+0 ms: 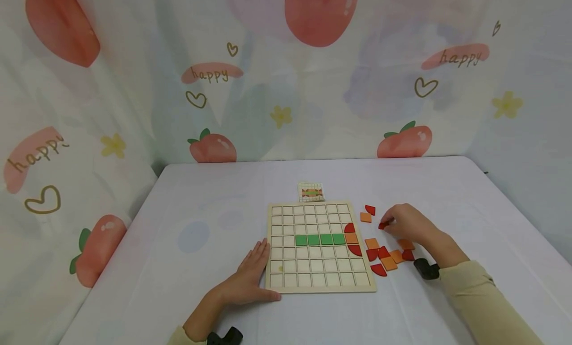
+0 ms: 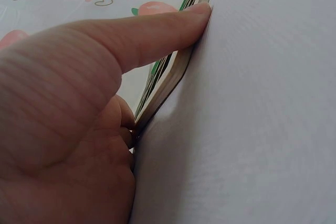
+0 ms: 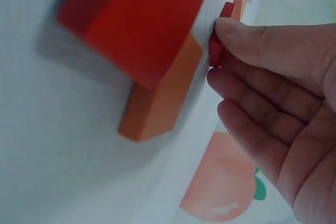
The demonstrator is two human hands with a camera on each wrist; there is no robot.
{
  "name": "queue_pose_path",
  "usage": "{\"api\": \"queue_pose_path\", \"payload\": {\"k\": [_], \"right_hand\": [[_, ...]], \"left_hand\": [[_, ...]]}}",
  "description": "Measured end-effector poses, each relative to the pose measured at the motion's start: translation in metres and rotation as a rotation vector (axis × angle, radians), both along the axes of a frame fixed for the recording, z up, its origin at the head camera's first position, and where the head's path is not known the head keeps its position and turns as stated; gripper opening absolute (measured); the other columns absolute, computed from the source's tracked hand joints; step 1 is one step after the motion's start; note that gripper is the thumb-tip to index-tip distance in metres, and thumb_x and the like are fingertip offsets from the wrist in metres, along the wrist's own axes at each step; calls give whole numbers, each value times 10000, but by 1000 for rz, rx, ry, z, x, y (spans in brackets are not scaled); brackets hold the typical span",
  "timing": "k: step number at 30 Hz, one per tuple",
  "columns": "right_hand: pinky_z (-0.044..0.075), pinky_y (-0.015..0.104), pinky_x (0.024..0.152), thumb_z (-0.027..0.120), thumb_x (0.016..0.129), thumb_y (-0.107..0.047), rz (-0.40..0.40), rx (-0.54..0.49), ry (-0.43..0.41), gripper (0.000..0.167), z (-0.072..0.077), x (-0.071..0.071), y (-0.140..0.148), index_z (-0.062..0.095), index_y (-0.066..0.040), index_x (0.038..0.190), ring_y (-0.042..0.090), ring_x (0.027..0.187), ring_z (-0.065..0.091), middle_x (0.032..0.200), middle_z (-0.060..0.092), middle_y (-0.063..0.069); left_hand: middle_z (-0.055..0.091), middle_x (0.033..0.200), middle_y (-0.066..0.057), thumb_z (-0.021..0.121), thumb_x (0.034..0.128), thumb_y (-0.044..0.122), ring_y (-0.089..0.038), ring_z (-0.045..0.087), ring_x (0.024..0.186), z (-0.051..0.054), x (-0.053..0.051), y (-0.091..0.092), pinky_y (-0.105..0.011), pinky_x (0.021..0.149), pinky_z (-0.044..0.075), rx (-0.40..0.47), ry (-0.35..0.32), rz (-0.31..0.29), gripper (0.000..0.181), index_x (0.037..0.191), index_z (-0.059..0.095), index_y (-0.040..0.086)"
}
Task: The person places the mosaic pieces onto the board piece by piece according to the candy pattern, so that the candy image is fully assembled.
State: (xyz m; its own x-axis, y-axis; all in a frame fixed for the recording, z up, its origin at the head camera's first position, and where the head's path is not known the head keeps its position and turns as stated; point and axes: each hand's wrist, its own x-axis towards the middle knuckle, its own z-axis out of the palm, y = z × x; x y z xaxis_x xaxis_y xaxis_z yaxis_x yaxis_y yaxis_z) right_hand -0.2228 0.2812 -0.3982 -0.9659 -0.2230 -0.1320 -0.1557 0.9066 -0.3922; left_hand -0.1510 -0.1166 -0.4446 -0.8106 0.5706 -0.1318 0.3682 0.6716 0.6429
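A wooden grid board point(image 1: 306, 279) lies on the table, with a row of several green squares point(image 1: 314, 240) in its cells. At the row's right end sits an orange square point(image 1: 351, 238), with a red quarter-round piece point(image 1: 349, 228) above it and another red piece point(image 1: 355, 250) below. My left hand point(image 1: 247, 279) rests against the board's left edge, fingers extended, its thumb point(image 2: 163, 32) touching the front edge. To the right of the board, my right hand point(image 1: 412, 225) pinches a red tile point(image 3: 215, 50) between thumb and fingers; its full outline is partly hidden.
Loose orange squares point(image 1: 389, 263) and red pieces point(image 1: 378, 270) lie right of the board, some overlapping. Two more, an orange square point(image 1: 365, 217) and a red piece point(image 1: 370, 210), lie farther back. A small pattern card point(image 1: 311, 192) touches the board's far edge.
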Motion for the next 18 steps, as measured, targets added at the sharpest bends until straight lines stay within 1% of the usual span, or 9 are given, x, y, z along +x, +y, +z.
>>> {"api": "queue_pose_path", "payload": {"k": [8,18], "right_hand": [[495,438,753,704,782,-20,-17,28,-18,141,3,4,-5,706,10,920,262,784,539,845,639,98],[504,407,722,707,786,-41,-13,30,16,142,2,7,-7,701,18,915,233,748,540,823,640,87]], "left_hand": [[-42,1527,-108,697,724,533,-222,-86,1377,1,0,0,-457,1083,35,3,-3,-1,1123,1461,41,-3],[-34,1526,-117,693,727,530,-226,-80,1378,2,1,0,-456,1084,42,-6,-1,1,1120,1461,39,-5]]}}
